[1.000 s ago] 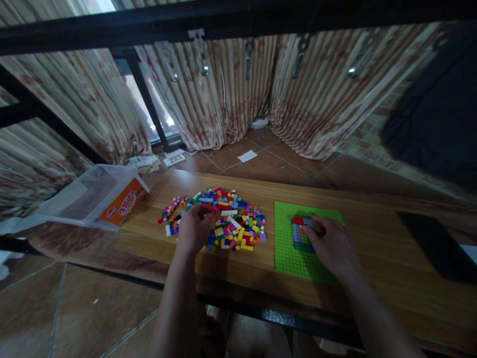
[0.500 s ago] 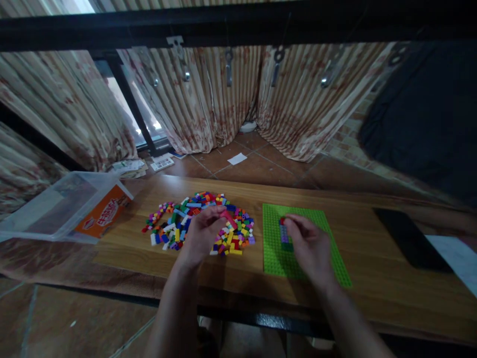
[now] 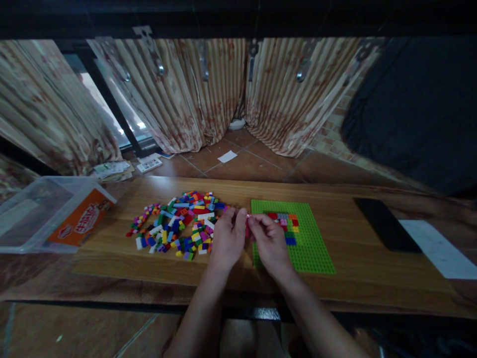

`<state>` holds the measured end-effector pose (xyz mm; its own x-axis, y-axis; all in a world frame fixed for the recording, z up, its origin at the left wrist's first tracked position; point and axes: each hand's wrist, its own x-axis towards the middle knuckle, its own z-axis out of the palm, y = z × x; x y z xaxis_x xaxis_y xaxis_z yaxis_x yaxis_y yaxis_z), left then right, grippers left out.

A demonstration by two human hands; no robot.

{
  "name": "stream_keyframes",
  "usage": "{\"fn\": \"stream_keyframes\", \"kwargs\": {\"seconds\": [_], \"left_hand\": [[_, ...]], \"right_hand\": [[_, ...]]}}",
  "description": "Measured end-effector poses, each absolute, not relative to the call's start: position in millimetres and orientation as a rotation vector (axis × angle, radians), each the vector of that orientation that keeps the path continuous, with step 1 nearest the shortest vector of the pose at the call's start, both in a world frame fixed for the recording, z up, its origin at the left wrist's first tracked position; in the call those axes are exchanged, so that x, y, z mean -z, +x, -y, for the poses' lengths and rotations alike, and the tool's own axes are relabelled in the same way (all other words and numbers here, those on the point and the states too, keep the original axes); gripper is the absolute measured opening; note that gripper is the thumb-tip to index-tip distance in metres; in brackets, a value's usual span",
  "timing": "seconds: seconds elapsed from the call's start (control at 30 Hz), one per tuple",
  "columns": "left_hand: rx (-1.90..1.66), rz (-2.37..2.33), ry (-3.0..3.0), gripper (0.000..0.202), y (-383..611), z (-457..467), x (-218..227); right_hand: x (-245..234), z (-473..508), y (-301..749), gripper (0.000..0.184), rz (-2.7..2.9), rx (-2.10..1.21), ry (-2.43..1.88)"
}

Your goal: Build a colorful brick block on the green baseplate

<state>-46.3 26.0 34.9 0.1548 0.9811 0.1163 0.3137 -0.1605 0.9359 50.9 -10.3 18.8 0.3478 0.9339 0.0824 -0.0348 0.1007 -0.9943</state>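
As I look down through the head view, my left hand [image 3: 228,241] and right hand [image 3: 271,244] meet, fingertips pinched on a reddish piece [image 3: 247,226] mostly hidden between them, apparently so that each side steadies it. It sits at the left edge of the green baseplate [image 3: 313,243], which lies flat, probably to bear the assembled bricks [image 3: 291,234] firmly; loose bricks [image 3: 174,226] spread leftward, within easy reach.
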Motion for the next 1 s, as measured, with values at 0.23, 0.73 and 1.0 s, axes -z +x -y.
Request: {"fn": "stream_keyframes", "kwargs": {"seconds": [0.23,0.73,1.0], "left_hand": [[-0.901,-1.578,1.870,0.032,-38,-15,-45],[-1.031,-1.371,1.672,0.032,-27,-14,-31],[-1.157,-1.284,1.389,0.035,-28,-19,-20]], "right_hand": [[-18,13,42,0.031,0.995,-0.780,-1.332],[-14,13,44,0.034,1.072,-0.486,-1.514],[-13,11,39,0.035,1.005,-0.470,-1.477]]}}
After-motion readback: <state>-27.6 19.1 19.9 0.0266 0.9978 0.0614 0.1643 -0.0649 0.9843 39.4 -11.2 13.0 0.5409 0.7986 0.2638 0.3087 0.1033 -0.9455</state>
